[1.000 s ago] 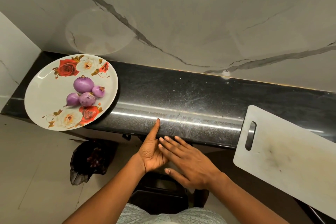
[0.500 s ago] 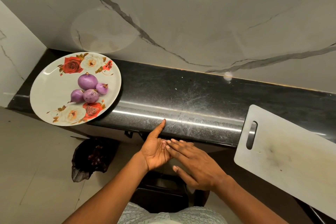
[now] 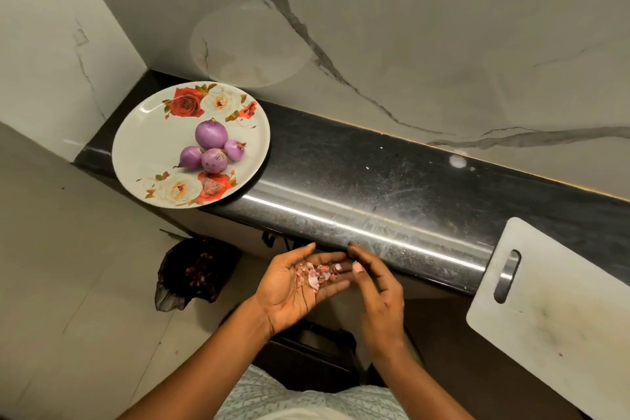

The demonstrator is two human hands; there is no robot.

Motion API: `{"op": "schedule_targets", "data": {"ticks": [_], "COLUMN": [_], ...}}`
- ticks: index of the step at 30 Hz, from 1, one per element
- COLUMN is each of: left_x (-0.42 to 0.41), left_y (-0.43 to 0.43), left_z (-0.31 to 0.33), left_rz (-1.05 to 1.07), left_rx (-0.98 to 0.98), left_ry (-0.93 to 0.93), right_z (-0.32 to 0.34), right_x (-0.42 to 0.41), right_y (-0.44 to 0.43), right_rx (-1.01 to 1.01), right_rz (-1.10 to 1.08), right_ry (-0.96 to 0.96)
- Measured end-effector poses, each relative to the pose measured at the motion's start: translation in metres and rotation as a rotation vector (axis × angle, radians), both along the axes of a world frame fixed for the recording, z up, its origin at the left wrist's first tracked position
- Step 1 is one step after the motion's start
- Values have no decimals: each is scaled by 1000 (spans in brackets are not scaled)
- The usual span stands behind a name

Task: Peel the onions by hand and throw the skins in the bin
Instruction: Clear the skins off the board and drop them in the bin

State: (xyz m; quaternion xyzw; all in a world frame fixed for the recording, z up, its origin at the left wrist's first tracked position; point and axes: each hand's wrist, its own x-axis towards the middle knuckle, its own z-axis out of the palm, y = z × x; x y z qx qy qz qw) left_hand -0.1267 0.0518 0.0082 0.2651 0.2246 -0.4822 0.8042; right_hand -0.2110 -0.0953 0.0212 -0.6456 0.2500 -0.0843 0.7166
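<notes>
The step in hand looks like gathering the last onion skins and carrying them to the bin. The left hand (image 3: 289,290) lies palm up and open, its fingers slightly cupped, with a small heap of pink and white skin scraps (image 3: 315,274) resting across the fingers and the front of the palm. The right hand (image 3: 380,290) is just to its right, fingers loosely bent and holding nothing I can see, its fingertips (image 3: 354,266) meeting the left hand's fingertips beside the scraps.

To do this well, I would keep the left palm level and cupped, since the flakes are thin, light and likely to slide off or stick to the skin. The right hand could shield the open side during the carry. Over the bin, tip the palm and brush it clean with the right fingers.

The black bin bag (image 3: 196,269) sits on the floor, left of the left hand and lower, under the edge of the dark counter (image 3: 375,181); its mouth is open and reddish skins show inside. The scraps are near it but not over it.

4 peeled onions (image 3: 213,148) sit clustered on a floral plate (image 3: 136,136) at the counter's left end, far from both hands. A white cutting board (image 3: 562,300) lies at the right.
</notes>
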Motion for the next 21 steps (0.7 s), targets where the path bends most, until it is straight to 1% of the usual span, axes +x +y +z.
{"op": "schedule_targets", "data": {"ticks": [2,4,7,9,13,15,17,21], "left_x": [-6,-13,-23,-28,-34,-32,-31,-20], "left_y": [10,20,36,49,80,94,112,152], "left_z": [6,12,14,12,11,11,0,-47], "left_rz": [108,236,476,634,897,1009,1102,1220], "left_rx": [-4,-13,23,52,134,189,250,330], "left_ry": [5,17,32,26,-26,-52,-54,21], "right_z": [3,7,12,14,9,3,-9,-49], "right_x": [10,23,40,48,59,66,73,90], "right_y": [19,41,74,101,150,169,194,242], "right_rx": [210,373,535,648,907,975,998,981], "right_rz": [-27,-52,-59,-9,67,87,117,180], "right_ry": [70,134,155,194,337,386,448,555]}}
